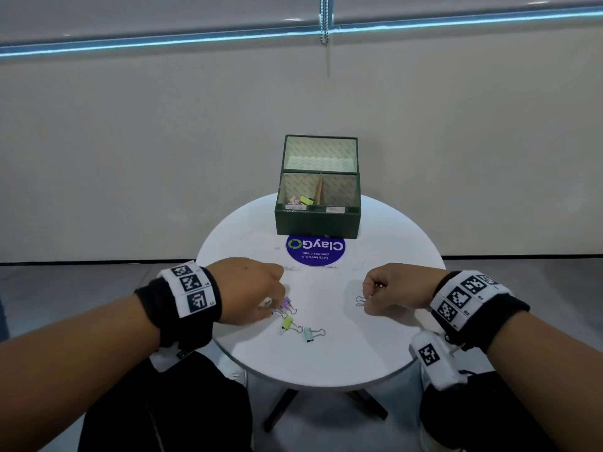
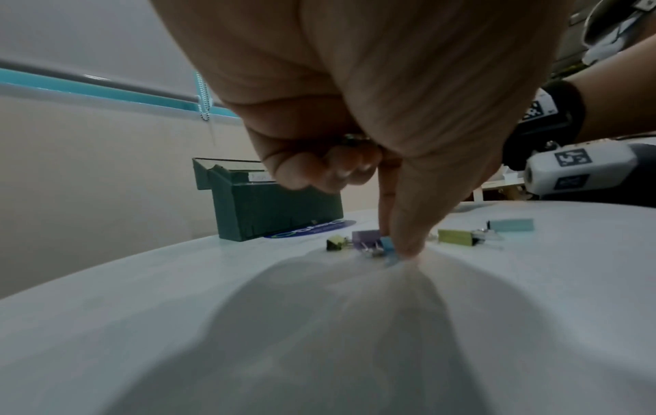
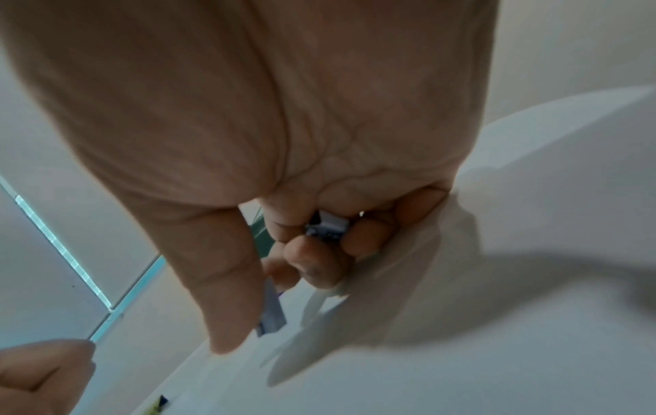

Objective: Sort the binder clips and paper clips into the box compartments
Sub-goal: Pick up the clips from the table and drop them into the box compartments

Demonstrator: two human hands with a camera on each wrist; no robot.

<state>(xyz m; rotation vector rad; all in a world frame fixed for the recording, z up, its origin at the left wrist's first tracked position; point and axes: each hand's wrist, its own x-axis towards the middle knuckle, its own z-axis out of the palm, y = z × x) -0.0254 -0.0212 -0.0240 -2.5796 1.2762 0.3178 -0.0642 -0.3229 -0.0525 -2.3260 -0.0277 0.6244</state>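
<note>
On the round white table (image 1: 326, 360) my left hand (image 1: 277, 306) reaches down; thumb and forefinger pinch a small blue binder clip (image 2: 387, 244) that still touches the tabletop. Beside it lie a purple clip (image 1: 286, 301), a green clip (image 1: 287, 322) and a pale blue clip (image 1: 308, 334). A small yellow-black clip (image 2: 337, 243) lies left of the purple one. My right hand (image 1: 368, 300) is curled, with small metal clips (image 3: 328, 226) tucked under its fingers, and its fingertips meet at a wire paper clip (image 1: 360, 301) on the table. The dark green box (image 1: 318, 223) stands at the far side.
The box's front left compartment holds pink and yellow clips (image 1: 301, 200); a divider separates it from the front right one, and a third compartment sits behind. A round blue sticker (image 1: 316, 251) lies before the box. The table edge runs close under both wrists.
</note>
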